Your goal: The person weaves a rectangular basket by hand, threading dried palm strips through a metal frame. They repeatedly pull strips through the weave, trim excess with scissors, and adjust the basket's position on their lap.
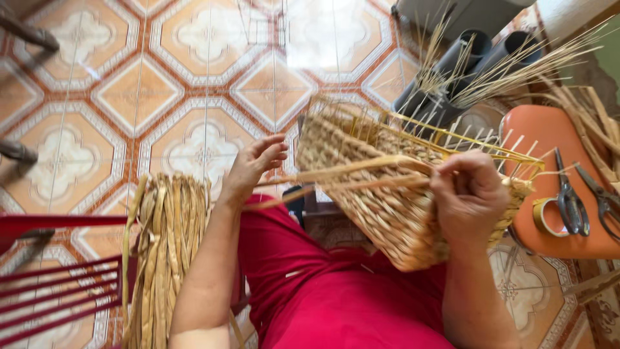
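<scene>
A half-woven straw basket (381,207) rests on my lap, its upright stakes pointing to the right. My right hand (468,194) presses on its upper rim and pinches a flat dried-leaf strand (349,174). That strand runs left across the basket to my left hand (253,165), whose fingers curl around its other end. Red trousers cover my legs below the basket.
A bundle of dried leaf strands (165,258) hangs beside my left arm, next to a red chair frame (51,271). An orange stool (549,187) at the right carries scissors (568,200), pliers and a tape roll. Dark tubes (452,71) hold thin straws. The floor is patterned tile.
</scene>
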